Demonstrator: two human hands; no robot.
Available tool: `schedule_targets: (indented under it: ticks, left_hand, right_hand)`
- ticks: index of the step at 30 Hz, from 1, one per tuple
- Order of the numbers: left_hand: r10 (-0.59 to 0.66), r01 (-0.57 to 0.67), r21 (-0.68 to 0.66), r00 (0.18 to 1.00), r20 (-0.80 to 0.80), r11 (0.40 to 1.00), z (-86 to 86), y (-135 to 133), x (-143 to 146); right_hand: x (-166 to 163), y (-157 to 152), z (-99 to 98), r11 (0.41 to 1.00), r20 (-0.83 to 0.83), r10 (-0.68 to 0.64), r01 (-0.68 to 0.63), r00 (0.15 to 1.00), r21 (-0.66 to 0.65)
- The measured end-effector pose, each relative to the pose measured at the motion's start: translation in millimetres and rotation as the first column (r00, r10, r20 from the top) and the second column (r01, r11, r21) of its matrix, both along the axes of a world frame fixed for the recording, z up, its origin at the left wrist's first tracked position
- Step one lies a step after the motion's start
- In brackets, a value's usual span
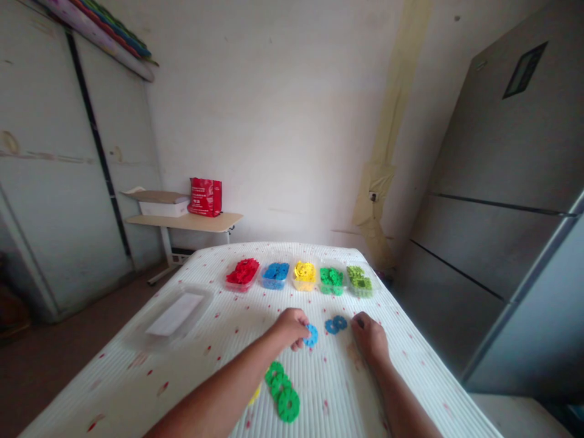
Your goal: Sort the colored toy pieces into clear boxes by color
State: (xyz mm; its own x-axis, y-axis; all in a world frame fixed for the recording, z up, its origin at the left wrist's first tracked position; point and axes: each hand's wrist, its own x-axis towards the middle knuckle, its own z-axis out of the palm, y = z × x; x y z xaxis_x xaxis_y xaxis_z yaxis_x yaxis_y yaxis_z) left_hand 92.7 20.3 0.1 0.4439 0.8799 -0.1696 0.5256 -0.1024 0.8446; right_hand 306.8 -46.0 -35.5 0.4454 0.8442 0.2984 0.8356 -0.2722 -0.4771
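Note:
My left hand (293,328) pinches a blue notched plastic disc (311,335) just above the table. To its right, a pair of joined blue discs (336,325) lies on the cloth. My right hand (370,336) rests beside that pair with its fingers curled in; whether anything is inside them is hidden. Nearer to me, a chain of green discs (281,384) lies by my left forearm. A bit of a yellow disc (254,396) peeks out from behind that forearm.
Across the table's far side stand clear tubs of red (243,272), blue (275,272), yellow (305,272), green (331,277) and light green pieces (359,278). A clear plastic tray (201,304) with white paper lies at left. A grey fridge (483,243) stands right of the table.

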Motion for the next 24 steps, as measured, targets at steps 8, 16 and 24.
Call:
schedule_targets:
  ticks: [8,16,24]
  left_hand:
    - [0.358,-0.360,-0.037,0.900,0.251,0.932,58.1,97.3,-44.2]
    - [0.435,-0.447,0.016,0.878,0.202,0.895,0.9,64.4,-96.4]
    - [0.428,-0.464,0.043,0.846,0.318,0.885,-42.5,4.2,-164.5]
  right_hand:
    - [0.2,0.5,1.0,1.000,0.000,-0.010,0.010,1.000,0.010]
    - [0.7,-1.2,1.9,0.999,-0.049,0.023,-0.021,0.999,0.038]
    - [-65.1,-25.0,25.6,0.876,-0.327,0.472,-0.477,0.819,0.071]
